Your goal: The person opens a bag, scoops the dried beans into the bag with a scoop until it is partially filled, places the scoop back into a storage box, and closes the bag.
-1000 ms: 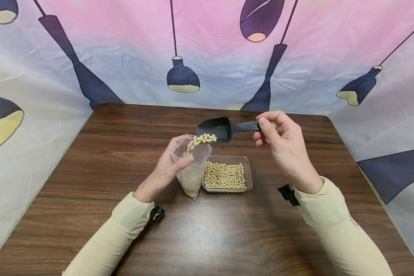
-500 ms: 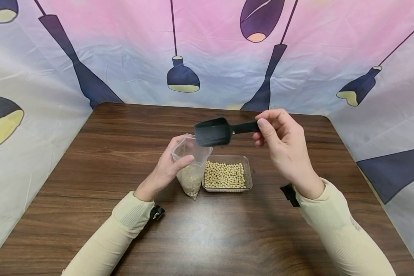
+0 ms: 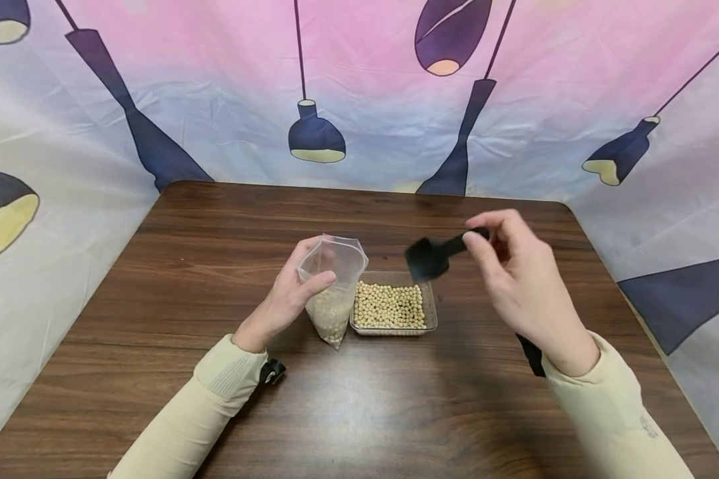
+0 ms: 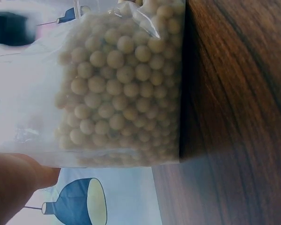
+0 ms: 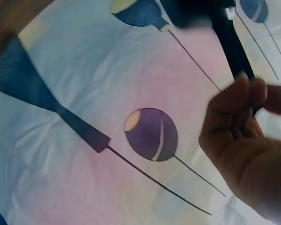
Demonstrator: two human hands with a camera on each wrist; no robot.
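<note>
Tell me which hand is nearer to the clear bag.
Left. The left hand grips the clear bag itself; the right hand is raised off to the bag's right, apart from it, holding the black scoop.

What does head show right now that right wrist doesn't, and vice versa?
Head only: the left hand holding the clear bag, the clear tray of pale round beads beside it, and both cream sleeves.

Right wrist only: no extra object I can make out, just a close-up of the right hand with its fingers on the scoop.

Both: right hand, black scoop, lamp-print backdrop, wooden table (just a corner in right wrist).
</note>
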